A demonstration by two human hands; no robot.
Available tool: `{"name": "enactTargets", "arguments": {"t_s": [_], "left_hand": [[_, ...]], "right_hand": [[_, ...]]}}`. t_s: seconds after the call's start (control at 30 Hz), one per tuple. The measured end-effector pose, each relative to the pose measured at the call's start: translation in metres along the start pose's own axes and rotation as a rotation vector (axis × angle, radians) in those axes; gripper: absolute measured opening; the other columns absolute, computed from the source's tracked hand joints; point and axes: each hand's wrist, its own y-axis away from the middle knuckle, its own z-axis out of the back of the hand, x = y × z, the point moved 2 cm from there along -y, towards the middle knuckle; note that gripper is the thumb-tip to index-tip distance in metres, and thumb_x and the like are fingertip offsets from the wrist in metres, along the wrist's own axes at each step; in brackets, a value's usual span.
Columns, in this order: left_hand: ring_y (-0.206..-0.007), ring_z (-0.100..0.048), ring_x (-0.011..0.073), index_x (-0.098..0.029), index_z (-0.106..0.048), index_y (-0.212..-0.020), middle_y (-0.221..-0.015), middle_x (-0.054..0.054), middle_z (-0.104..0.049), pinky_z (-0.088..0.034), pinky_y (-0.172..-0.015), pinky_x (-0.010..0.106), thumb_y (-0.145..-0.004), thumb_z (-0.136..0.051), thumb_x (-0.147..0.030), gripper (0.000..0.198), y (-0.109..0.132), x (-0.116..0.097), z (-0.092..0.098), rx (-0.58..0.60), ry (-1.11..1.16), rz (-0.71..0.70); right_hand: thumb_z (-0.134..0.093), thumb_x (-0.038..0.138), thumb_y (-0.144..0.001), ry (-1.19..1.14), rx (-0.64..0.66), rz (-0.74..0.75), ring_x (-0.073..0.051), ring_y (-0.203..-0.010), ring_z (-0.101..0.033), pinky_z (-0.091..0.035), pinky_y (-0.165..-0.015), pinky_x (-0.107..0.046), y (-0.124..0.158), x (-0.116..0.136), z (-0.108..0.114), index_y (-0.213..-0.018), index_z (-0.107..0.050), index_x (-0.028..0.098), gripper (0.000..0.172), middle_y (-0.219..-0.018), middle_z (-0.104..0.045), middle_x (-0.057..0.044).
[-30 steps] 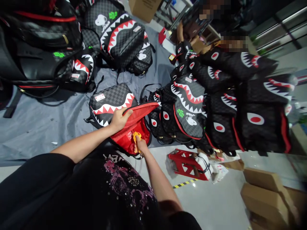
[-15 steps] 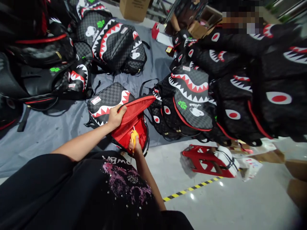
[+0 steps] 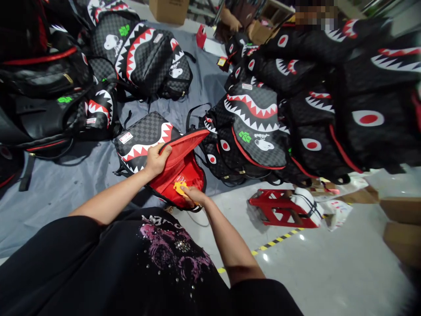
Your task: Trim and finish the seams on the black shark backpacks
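A black-and-grey checkered backpack (image 3: 148, 121) with a shark-mouth print lies in front of me, its red-lined compartment open. My left hand (image 3: 158, 160) pinches the edge of the flap and holds it up, showing the red lining (image 3: 184, 147). Inside the opening, my right hand (image 3: 194, 196) grips what look like yellow-handled scissors (image 3: 180, 186). Their pale tips point into the bag and are too small to make out clearly.
Similar backpacks crowd the left (image 3: 138, 57) and right (image 3: 253, 114) on a grey sheet (image 3: 210, 70). A red stool (image 3: 274, 208) lies on the floor at right, near striped tape (image 3: 283, 238). Behind stand a cardboard box (image 3: 169, 11) and another person's arm (image 3: 230, 19).
My right hand has turned, its forearm swinging out to the right, and the yellow scissors now lie lower across the opening. My left hand still holds the flap. The view has shifted slightly.
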Motion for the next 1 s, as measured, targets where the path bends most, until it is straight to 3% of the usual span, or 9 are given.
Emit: {"name": "enactTargets", "arguments": {"t_s": [0.13,0.2,0.33,0.4,0.53,0.63,0.77,1.0], "left_hand": [[-0.053,-0.028,0.0102,-0.02,-0.038,-0.055,-0.053,-0.004,-0.032,-0.026,-0.051,0.026,-0.084,-0.046,-0.075,0.063,0.0,-0.001,0.003,0.005,0.005,0.007],[-0.053,-0.028,0.0104,-0.021,-0.037,-0.055,-0.053,-0.003,-0.031,-0.026,-0.051,0.026,-0.083,-0.045,-0.077,0.063,0.0,-0.001,0.004,0.0,0.006,0.02],[-0.054,-0.029,0.0108,-0.021,-0.038,-0.057,-0.054,-0.004,-0.032,-0.027,-0.052,0.027,-0.082,-0.046,-0.077,0.062,0.0,0.001,0.01,-0.023,0.016,0.055],[-0.055,-0.029,0.0109,-0.021,-0.039,-0.057,-0.055,-0.004,-0.033,-0.027,-0.053,0.026,-0.083,-0.046,-0.075,0.061,0.0,0.003,0.012,-0.027,0.028,0.062],[-0.055,-0.029,0.0106,-0.021,-0.039,-0.058,-0.056,-0.004,-0.033,-0.027,-0.053,0.026,-0.085,-0.045,-0.072,0.059,0.0,0.006,0.015,-0.042,0.038,0.081],[-0.054,-0.028,0.0102,-0.021,-0.038,-0.057,-0.055,-0.004,-0.032,-0.028,-0.052,0.026,-0.086,-0.046,-0.071,0.058,-0.001,0.006,0.014,-0.037,0.061,0.078],[-0.053,-0.03,0.0104,-0.02,-0.04,-0.058,-0.054,-0.004,-0.034,-0.029,-0.052,0.026,-0.086,-0.046,-0.069,0.057,0.0,0.005,0.011,-0.012,0.086,0.055],[-0.053,-0.032,0.0105,-0.02,-0.04,-0.059,-0.055,-0.004,-0.035,-0.029,-0.052,0.026,-0.088,-0.047,-0.065,0.055,0.001,0.006,0.01,0.008,0.085,0.057]], "right_hand": [[-0.061,0.053,-0.091,0.219,-0.125,-0.034,-0.014,-0.039,-0.047,-0.038,-0.044,-0.024,0.007,0.032,0.067,-0.081,-0.061,0.015,0.039,-0.047,-0.049,0.001],[-0.066,0.051,-0.088,0.458,-0.208,-0.057,-0.018,-0.045,-0.055,-0.04,-0.048,-0.026,0.011,0.047,0.095,-0.084,-0.064,0.013,0.038,-0.05,-0.052,-0.002],[-0.07,0.049,-0.085,0.78,-0.19,-0.165,-0.02,-0.042,-0.056,-0.041,-0.046,-0.028,0.029,0.055,0.114,-0.079,-0.065,0.012,0.038,-0.046,-0.053,-0.004],[-0.069,0.05,-0.086,0.718,-0.124,-0.189,-0.017,-0.034,-0.05,-0.038,-0.04,-0.027,0.04,0.048,0.113,-0.076,-0.062,0.014,0.038,-0.042,-0.049,-0.002],[-0.061,0.059,-0.088,0.38,0.019,-0.13,-0.011,-0.031,-0.039,-0.031,-0.035,-0.024,0.054,0.028,0.117,-0.073,-0.051,0.02,0.043,-0.043,-0.043,0.004],[-0.048,0.068,-0.09,0.102,0.04,-0.044,-0.009,-0.033,-0.033,-0.035,-0.037,-0.024,0.052,0.015,0.122,-0.071,-0.046,0.021,0.051,-0.044,-0.036,0.007],[-0.035,0.072,-0.092,-0.206,0.028,-0.044,-0.006,-0.035,-0.019,-0.031,-0.038,-0.021,0.045,0.001,0.118,-0.072,-0.044,0.022,0.055,-0.044,-0.024,0.011],[-0.041,0.078,-0.086,-0.314,0.117,-0.039,-0.005,-0.034,-0.018,-0.029,-0.037,-0.02,0.054,-0.002,0.103,-0.073,-0.044,0.022,0.058,-0.043,-0.025,0.012]]}}
